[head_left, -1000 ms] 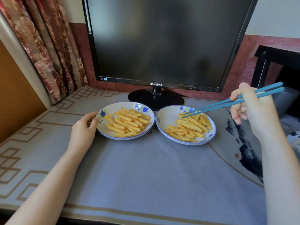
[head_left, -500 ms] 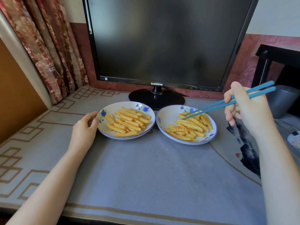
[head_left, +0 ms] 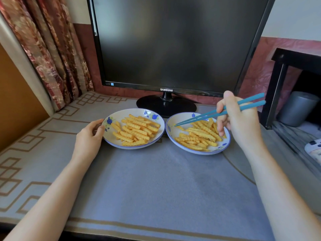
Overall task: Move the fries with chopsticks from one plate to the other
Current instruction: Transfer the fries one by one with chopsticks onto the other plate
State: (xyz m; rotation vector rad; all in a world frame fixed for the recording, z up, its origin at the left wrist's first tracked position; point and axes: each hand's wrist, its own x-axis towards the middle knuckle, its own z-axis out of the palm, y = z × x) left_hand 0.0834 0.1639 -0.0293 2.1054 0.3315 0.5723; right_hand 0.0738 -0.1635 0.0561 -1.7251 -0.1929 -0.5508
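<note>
left hand [head_left: 88,138] fingers curled on rim of left plate [head_left: 121,113] | left fries [head_left: 137,130] piled in left plate | right plate [head_left: 171,134] just beside it, right fries [head_left: 199,136] heaped toward its right half | chopsticks [head_left: 208,114] tips close together over its barer left side | right hand [head_left: 239,122] fingers pinching chopsticks

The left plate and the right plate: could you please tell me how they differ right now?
The left plate is held at its rim by the left hand; the right plate has the blue chopsticks, gripped by the right hand, poised over it. The fries cover most of the left plate, while the right plate's fries leave its left side bare. Both are white with blue flowers.
</note>
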